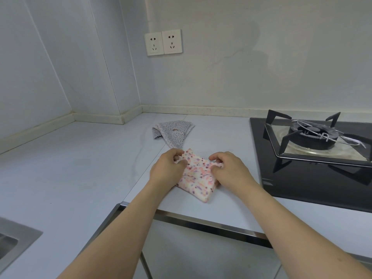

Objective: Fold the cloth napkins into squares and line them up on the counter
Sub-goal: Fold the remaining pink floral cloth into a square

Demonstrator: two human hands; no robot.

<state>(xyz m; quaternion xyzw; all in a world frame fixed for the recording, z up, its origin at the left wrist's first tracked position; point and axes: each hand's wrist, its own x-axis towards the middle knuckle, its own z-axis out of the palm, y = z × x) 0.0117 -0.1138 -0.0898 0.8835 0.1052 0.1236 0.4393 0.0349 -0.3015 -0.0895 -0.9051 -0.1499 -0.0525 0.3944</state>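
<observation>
- Presently, head view, risks: the pink speckled napkin (196,178) lies on the bench (80,168) near its front edge, partly folded. Both far corners are lifted, so the layers beneath are unweighted. If either corner is released early, the fold is likely to spring open or skew, and the result would not be square.
- Head view, risks: the cloth looks thick and fluffy. I judge it will resist a sharp crease and may bulge unless pressed flat afterwards.
- Head view, risks: the gas hob (314,156) sits just to the right of the work. A wide sweep of the right arm could carry cloth onto it.
- Head view, risks: the grey spotted napkin (174,134) lies behind, well apart from the hands, in a loose triangular heap. It is not yet square, so no line can be formed so far.
- Head view, fingers: the left hand (168,168) has its fingers (177,153) curled, with the thumb pinching the napkin's far left corner.
- Head view, fingers: the right hand (231,170) has its fingers (216,158) bent and closed on the far right corner. Neither hand holds anything else.
</observation>
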